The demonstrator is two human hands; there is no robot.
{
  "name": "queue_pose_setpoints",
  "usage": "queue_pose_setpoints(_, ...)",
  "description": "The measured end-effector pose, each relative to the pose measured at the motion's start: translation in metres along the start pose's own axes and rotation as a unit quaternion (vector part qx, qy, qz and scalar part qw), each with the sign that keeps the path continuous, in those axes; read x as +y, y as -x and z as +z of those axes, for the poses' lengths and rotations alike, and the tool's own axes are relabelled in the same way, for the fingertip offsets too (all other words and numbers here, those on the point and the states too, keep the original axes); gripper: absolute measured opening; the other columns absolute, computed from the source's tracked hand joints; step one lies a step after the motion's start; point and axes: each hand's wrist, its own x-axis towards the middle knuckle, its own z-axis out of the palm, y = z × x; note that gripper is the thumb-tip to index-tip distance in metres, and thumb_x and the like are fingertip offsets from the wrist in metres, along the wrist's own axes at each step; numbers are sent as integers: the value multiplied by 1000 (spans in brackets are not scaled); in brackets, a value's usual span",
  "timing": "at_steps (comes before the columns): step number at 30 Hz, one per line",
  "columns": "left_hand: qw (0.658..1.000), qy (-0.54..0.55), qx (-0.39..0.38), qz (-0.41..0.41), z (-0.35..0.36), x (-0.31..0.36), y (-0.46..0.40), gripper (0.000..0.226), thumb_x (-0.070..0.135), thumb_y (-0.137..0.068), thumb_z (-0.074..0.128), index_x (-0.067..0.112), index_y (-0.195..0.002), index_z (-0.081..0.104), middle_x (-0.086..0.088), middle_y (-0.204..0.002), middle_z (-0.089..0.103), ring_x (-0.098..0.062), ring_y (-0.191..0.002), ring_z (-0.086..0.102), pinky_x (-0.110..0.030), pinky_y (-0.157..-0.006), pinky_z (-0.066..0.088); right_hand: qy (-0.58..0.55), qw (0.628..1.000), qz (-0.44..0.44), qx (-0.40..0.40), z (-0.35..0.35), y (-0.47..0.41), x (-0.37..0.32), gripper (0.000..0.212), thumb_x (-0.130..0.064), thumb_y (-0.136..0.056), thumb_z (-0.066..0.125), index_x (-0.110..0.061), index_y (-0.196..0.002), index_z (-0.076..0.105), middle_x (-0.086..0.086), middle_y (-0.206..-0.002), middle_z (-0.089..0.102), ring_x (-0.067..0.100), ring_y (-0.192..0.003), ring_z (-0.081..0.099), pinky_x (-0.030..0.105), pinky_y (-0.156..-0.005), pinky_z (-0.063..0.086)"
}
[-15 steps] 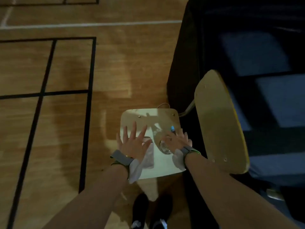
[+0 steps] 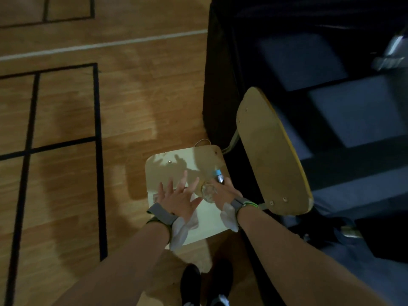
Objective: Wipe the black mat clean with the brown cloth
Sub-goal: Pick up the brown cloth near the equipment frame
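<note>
My left hand (image 2: 178, 195) hovers flat over the pale chair seat (image 2: 167, 166), fingers spread, with a pale thin sheet (image 2: 194, 218) beneath it. My right hand (image 2: 226, 191) lies over the seat's right side, its fingers straight, next to a clear plastic bottle (image 2: 208, 192) with a blue cap (image 2: 218, 172). Both wrists wear grey bands. Dark mat panels (image 2: 353, 111) lie on the right, behind the chair. I cannot make out a brown cloth in this dim view.
The chair's wooden backrest (image 2: 271, 155) rises to the right of my hands. A black drape (image 2: 220, 85) hangs behind it. Wooden gym floor (image 2: 66, 107) with black lines spreads to the left. My dark shoes (image 2: 205, 281) stand below the seat.
The view has swung a little, so the chair sits further right and lower. Both hands stay spread over the seat; the left one has turned slightly rightward.
</note>
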Motion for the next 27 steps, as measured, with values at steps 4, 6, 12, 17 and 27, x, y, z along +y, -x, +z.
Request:
queue_pose_setpoints(4, 997, 20, -71, 4, -34, 27, -5, 67, 75, -83, 16, 37, -123, 54, 14, -158, 5, -28, -138, 27, -43, -105, 19, -21, 997, -50, 47, -24, 46, 2, 50, -13, -98, 38, -21, -146, 28, 8, -145, 24, 30, -119, 46, 32, -92, 39)
queue_pose_setpoints(6, 992, 18, -120, 22, -46, 36, -6, 65, 72, -82, 35, 41, -140, 37, 18, -156, -10, -31, -143, 12, -48, -111, 13, -40, 996, -48, 55, -32, 68, 1, 52, -13, -96, 40, -27, -146, 28, 5, -140, 26, 30, -110, 52, 31, -85, 41)
queue_pose_setpoints(12, 981, 76, -150, 94, -121, 101, 3, 88, 67, -67, 36, 33, -147, 24, 8, -157, 14, -25, -144, -10, -42, -115, 0, -56, 988, -61, 129, -59, 157, 20, 63, -27, -94, 52, -34, -149, 23, 6, -132, 33, 30, -112, 50, 35, -92, 45)
queue_pose_setpoints(17, 979, 109, -73, 154, -153, 154, 30, 89, 66, -58, 16, 32, -135, 48, 7, -141, 45, -24, -144, 7, -31, -114, 6, -43, 985, -43, 161, -63, 216, 49, 63, -22, -91, 52, -31, -147, 26, 5, -138, 32, 32, -117, 51, 36, -93, 44)
queue_pose_setpoints(27, 962, 157, -145, 172, -191, 287, 112, 34, 26, -92, 52, 35, -125, 54, -5, -153, 26, -23, -143, 14, -37, -110, 26, -193, 943, -58, 265, -36, 345, 176, 97, -11, -90, 57, -42, -147, -15, 7, -136, 43, 29, -109, 58, 44, -91, 50)
